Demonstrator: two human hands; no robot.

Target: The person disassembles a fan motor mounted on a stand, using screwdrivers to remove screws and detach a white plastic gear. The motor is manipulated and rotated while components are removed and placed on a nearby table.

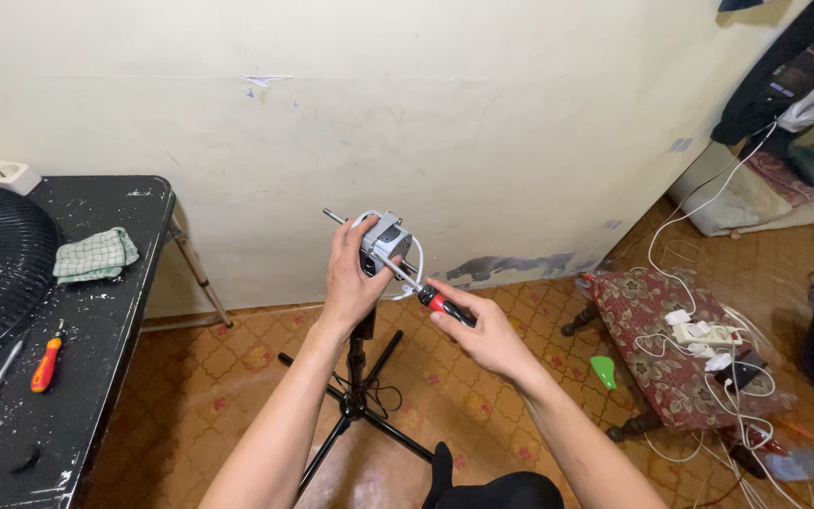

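Pkgs/labels/signs/screens: almost none.
Only a dark rectangular device w/ small screen-like face (pixel 796 71), top right, hanging amid dark clothes; too small to tell more.

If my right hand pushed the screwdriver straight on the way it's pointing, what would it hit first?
The right hand aims the screwdriver up-left; its tip already appears to meet the grey fan motor that the left hand steadies, though exact depth is unclear.

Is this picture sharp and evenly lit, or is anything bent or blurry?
Head view: soft, even indoor light, no harsh glare; the wall glows palest. Wide-angle lens bows the black table edge. The left hand on the fan motor and right hand with the screwdriver look reasonably sharp.
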